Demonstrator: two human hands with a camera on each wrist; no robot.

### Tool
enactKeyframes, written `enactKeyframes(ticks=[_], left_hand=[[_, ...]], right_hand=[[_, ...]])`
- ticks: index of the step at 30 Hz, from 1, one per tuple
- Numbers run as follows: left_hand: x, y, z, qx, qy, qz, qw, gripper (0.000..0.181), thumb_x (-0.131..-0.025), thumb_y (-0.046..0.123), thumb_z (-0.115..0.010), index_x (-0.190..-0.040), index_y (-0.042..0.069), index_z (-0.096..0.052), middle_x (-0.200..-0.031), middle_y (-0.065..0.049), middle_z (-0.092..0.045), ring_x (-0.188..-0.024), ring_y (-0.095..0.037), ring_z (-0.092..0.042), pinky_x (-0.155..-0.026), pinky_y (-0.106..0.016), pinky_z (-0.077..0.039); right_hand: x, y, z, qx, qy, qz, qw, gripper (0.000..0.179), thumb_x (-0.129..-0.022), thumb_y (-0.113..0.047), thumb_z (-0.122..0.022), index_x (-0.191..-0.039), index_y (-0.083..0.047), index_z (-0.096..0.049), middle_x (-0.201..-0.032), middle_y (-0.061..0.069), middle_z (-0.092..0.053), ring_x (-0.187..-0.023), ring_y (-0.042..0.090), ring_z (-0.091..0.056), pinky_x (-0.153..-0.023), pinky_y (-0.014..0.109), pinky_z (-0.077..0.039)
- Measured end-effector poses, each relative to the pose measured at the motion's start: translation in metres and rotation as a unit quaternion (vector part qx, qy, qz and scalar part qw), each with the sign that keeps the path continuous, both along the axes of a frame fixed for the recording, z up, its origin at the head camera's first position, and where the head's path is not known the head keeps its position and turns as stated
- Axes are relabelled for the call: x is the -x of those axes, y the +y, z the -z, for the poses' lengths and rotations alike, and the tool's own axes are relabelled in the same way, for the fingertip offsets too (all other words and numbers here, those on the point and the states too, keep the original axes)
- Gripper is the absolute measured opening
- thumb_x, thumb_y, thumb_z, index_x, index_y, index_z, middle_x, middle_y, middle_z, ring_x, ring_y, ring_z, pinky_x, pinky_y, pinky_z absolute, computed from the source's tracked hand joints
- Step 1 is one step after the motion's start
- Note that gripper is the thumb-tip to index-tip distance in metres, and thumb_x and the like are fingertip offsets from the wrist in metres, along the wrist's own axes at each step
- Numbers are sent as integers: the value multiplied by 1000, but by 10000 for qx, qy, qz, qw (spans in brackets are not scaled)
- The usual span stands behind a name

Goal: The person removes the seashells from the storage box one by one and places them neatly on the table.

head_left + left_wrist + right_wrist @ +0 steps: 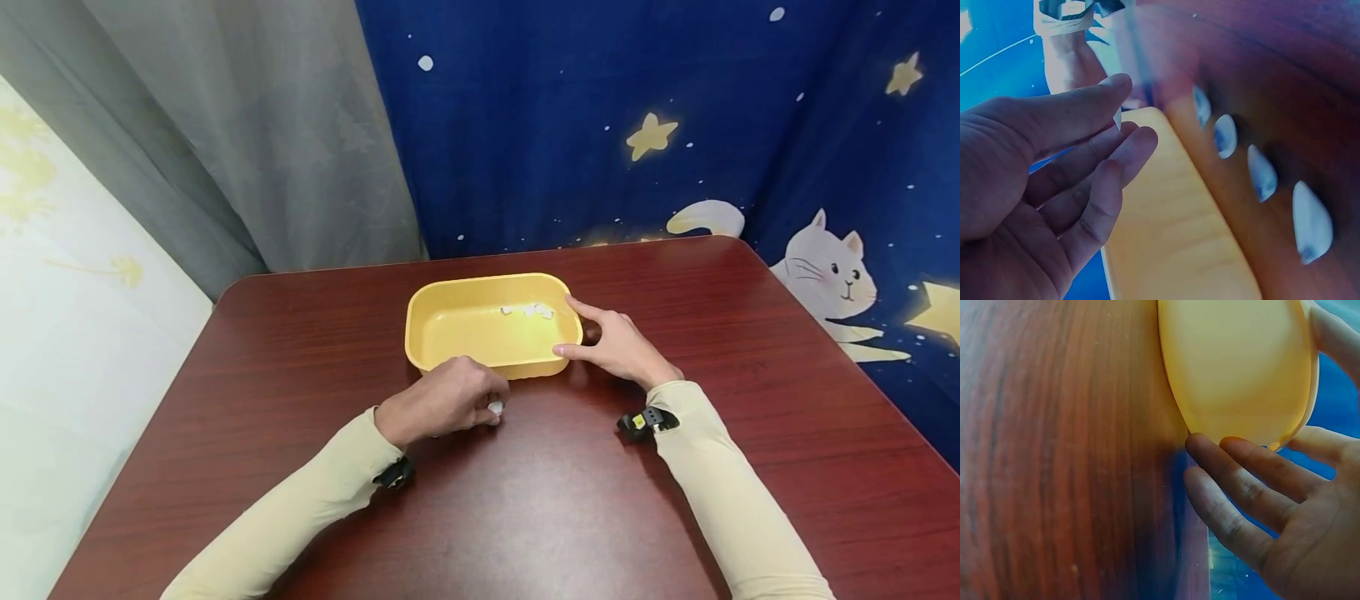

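Note:
My left hand is just in front of a yellow plastic basin, pinching a small white garlic clove between thumb and fingertips. In the left wrist view only a pale sliver of that clove shows. Several more garlic cloves lie in a row on the table beside the basin; in the head view the left hand hides them. At the basin's right end my right hand holds the rim, thumb at the front corner and fingers along the outside. A few white pieces lie inside, toward the right.
The basin stands on a dark red wood-grain table, toward its far edge. Behind hang a grey curtain and a blue curtain with stars and a cat. A pale patterned panel borders the left side.

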State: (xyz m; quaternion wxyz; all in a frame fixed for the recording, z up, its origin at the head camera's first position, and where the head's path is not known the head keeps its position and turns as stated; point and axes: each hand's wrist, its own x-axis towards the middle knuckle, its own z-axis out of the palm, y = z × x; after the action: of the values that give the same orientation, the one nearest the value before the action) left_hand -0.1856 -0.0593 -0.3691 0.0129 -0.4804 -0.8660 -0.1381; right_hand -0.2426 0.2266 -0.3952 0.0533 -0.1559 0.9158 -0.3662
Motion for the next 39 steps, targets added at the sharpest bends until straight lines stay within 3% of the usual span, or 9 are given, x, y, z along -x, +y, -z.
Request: enactKeyframes(ticks=[10, 17, 24, 29, 35, 39], left_hand=[[4, 9, 12, 192, -189, 63, 9996, 13, -83, 12, -80, -79, 18, -69, -69, 11, -61, -64, -2, -53, -62, -16, -44], [3, 18, 18, 298, -216, 145, 9992, 12, -84, 11, -79, -94, 16, -76, -81, 8, -71, -72, -4, -62, -67, -18, -50], [2, 22, 21, 559, 143, -59, 9983, 7, -85, 15, -79, -85, 18, -73, -75, 8, -67, -69, -4, -59, -65, -20, -50], [3, 24, 22, 775, 337, -53, 9964, 11, -85, 17, -79, -79, 21, -71, -69, 9, -63, -64, -4, -54, -61, -20, -46], [4, 26, 21, 959, 347, -107, 9947, 12, -81, 16, -82, -77, 22, -73, -70, 10, -65, -66, -2, -57, -63, -20, -50], [6, 27, 20, 1086, 171, -150, 9938, 12, -80, 14, -84, -81, 22, -74, -74, 10, -68, -69, -2, -58, -66, -19, -51]], right_hand=[[0, 1, 1, 65, -61, -9, 10000, 97, -81, -52, -79, -159, -21, -29, -151, 12, -53, -116, 25, -69, -103, 45, -49], [0, 1, 2, 87, -77, 24, 9999, 96, -81, -52, -79, -159, -23, -30, -150, 13, -54, -116, 26, -69, -103, 46, -49], [0, 2, 3, 64, -38, 44, 10000, 96, -81, -54, -78, -158, -24, -30, -148, 12, -55, -113, 23, -69, -98, 42, -48], [0, 2, 3, 56, -78, 43, 9999, 96, -81, -55, -78, -159, -24, -29, -153, 13, -49, -116, 26, -69, -104, 47, -48], [0, 1, 2, 94, -107, 38, 9999, 96, -81, -52, -79, -159, -24, -30, -153, 14, -49, -117, 27, -69, -107, 50, -47], [0, 1, 1, 86, -108, 45, 9999, 96, -81, -52, -79, -159, -23, -30, -153, 14, -50, -117, 27, -69, -107, 49, -47]])
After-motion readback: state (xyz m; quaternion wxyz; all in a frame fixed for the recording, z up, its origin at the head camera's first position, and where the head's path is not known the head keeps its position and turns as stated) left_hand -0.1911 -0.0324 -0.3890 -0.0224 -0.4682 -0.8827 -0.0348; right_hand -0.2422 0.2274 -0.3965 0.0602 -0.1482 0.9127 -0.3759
